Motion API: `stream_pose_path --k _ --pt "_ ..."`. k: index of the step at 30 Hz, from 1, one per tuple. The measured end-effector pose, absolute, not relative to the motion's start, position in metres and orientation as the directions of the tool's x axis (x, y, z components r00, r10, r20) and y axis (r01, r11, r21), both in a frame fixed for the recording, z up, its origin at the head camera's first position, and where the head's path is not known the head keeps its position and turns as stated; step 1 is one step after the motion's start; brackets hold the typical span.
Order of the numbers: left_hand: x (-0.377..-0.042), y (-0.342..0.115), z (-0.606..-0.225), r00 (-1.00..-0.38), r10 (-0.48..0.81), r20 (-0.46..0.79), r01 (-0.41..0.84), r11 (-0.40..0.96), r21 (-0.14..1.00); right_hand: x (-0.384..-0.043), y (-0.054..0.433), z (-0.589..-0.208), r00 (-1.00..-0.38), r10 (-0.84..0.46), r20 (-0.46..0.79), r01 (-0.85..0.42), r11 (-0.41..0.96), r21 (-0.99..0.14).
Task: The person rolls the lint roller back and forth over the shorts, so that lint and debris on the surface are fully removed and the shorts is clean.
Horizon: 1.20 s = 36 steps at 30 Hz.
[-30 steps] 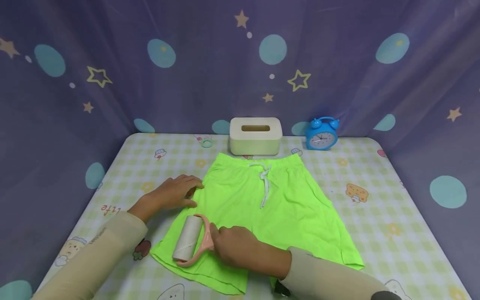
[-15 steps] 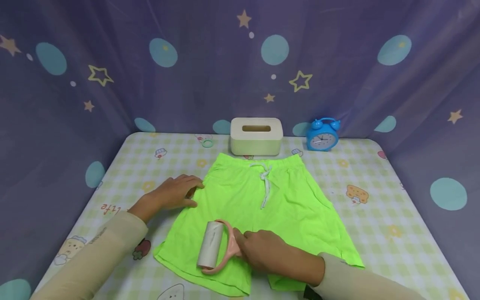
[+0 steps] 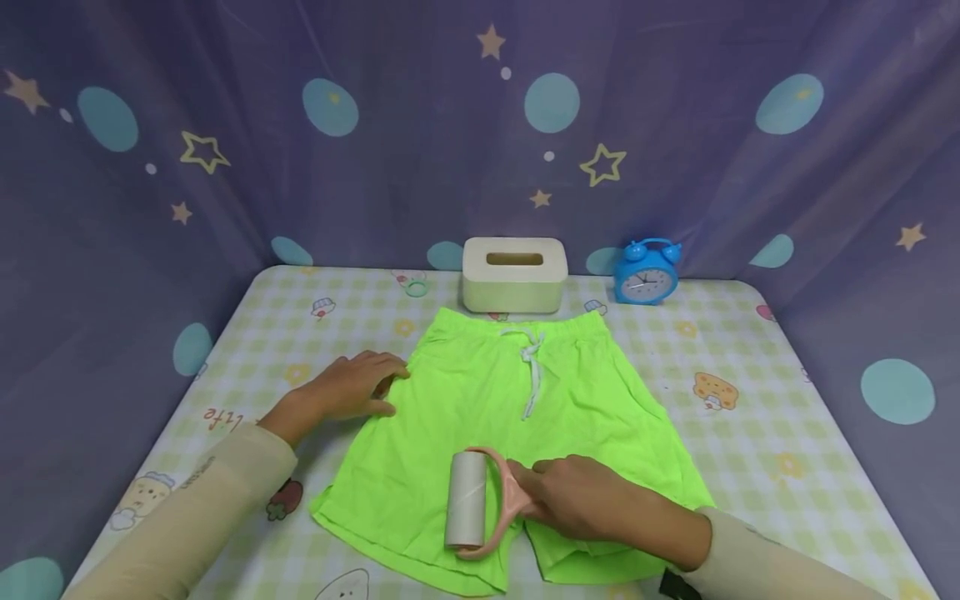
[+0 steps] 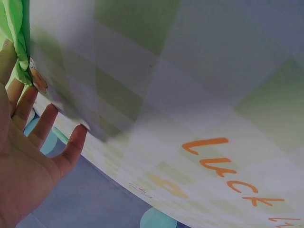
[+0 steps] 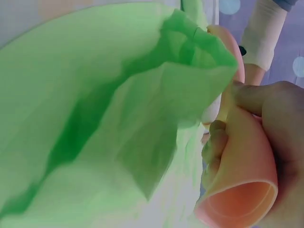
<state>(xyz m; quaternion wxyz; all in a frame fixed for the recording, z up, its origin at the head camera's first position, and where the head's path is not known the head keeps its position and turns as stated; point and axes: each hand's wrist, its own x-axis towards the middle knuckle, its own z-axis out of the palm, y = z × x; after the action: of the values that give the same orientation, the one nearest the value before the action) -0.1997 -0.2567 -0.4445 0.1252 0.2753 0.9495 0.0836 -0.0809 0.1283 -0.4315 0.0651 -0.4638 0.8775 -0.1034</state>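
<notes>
Bright neon-green shorts point(image 3: 585, 400) with a white drawstring point(image 3: 531, 367) lie spread out, waistband toward the back. My right hand point(image 3: 581, 497) grips the pink handle point(image 5: 249, 152) of a lint roller point(image 3: 467, 500). Its pale grey roll overlaps the inner part of the left leg, near the crotch. In the right wrist view, loose green cloth rises beside the handle, overlapping part of the roller. My left hand point(image 3: 348, 387) rests at the left side edge of the shorts, fingers spread, with thumb and fingertips touching the cloth. Bunched fabric point(image 4: 19, 52) shows by those fingertips.
Behind the waistband stands a cream and light-green tissue box point(image 3: 514, 279). A blue alarm clock point(image 3: 647, 273) is at the back right. The checked tablecloth point(image 3: 757, 358) covers the table, and a purple patterned curtain point(image 3: 420, 167) closes off the back and sides.
My right hand has moved the lint roller rightward across the left leg, from its outer part to its inner edge. My left hand has stayed in place.
</notes>
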Motion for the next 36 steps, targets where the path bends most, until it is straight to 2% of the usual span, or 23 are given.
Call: stream_pose_path --k 19,29,36 --pt "-0.2 -0.258 -0.446 -0.817 0.544 -0.19 0.501 0.833 0.234 -0.091 0.183 -0.44 -0.545 -0.838 -0.006 -0.767 0.502 -0.4" --pt "-0.199 -0.259 -0.444 -0.813 0.552 -0.186 0.506 0.827 0.244 -0.09 0.21 -0.444 -0.562 -0.827 -0.001 -0.74 0.504 -0.446" --pt "-0.199 -0.261 -0.446 -0.813 0.553 -0.181 0.507 0.826 0.244 -0.091 0.227 -0.451 -0.543 -0.838 0.046 -0.762 0.47 -0.445"
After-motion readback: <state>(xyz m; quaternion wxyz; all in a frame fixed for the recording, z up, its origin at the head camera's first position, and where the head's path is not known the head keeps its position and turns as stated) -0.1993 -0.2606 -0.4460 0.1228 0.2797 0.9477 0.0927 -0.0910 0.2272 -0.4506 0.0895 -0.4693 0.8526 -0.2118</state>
